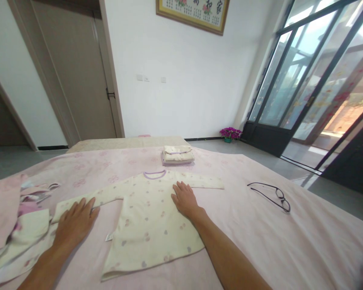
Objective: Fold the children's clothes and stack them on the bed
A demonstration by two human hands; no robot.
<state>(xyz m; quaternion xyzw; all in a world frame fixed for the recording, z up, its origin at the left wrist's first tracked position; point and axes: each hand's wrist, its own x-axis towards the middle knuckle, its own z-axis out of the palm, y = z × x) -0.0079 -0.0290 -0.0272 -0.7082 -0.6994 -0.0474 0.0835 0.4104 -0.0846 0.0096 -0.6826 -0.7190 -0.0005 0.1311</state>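
A cream long-sleeved child's shirt (151, 225) with small hearts and a purple neckline lies spread flat, both sleeves stretched out sideways. My left hand (77, 219) rests flat on its left sleeve near the cuff, fingers extended. On the shirt's upper right, close to the shoulder, my right hand (184, 197) lies palm down with its fingers apart. A small white tag sticks out of the shirt's left side seam. Just beyond the neckline sits a stack of folded clothes (177, 156), cream on top.
Pink patterned cloth (314, 241) covers the surface. Loose clothes (6, 213) are heaped at the left edge. Black-framed glasses (280, 194) lie on the right. Farther off stand a pot of purple flowers (230, 133), glass doors (293, 76) and a closed door (75, 68).
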